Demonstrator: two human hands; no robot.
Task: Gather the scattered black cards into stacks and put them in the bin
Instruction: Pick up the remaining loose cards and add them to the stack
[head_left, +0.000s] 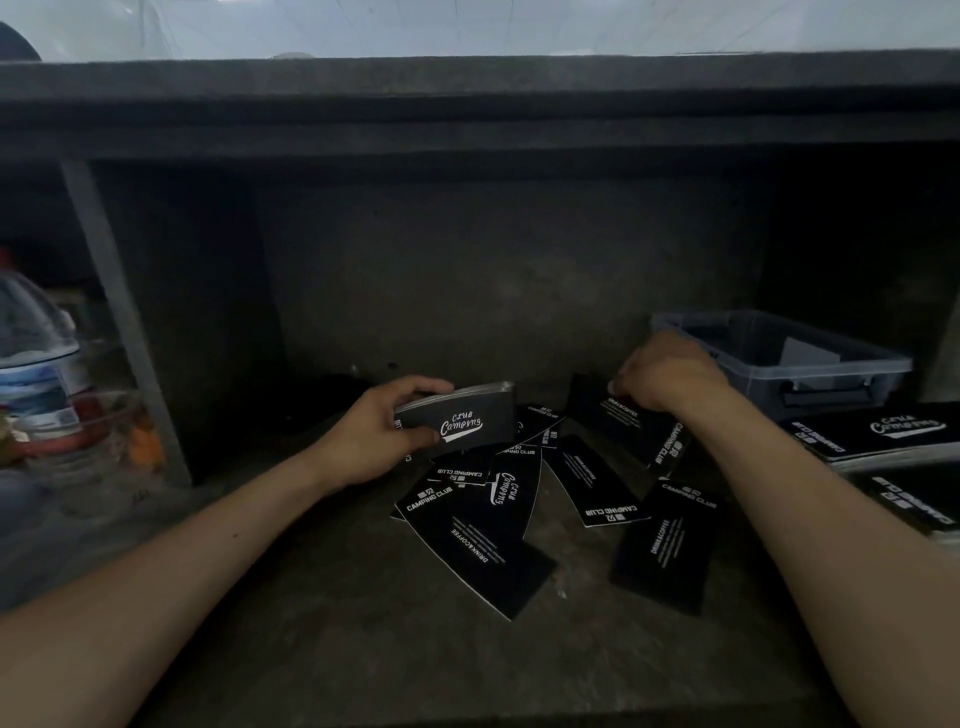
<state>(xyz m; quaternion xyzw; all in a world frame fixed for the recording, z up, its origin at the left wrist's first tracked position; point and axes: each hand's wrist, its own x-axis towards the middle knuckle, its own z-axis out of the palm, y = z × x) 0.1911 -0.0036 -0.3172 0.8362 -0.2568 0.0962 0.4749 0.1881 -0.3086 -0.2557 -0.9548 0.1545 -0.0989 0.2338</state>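
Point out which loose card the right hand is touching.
The rearmost card, at the back right: the right hand pinches its far edge. The other loose cards lie untouched, nearer the person.

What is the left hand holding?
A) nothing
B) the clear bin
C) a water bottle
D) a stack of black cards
D: the left hand curls its fingers and thumb round a stack of black cards, held above the loose cards on the shelf.

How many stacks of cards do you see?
3: one stack in the left hand, a second stack by the bin, a third stack nearer. The bin may hide more.
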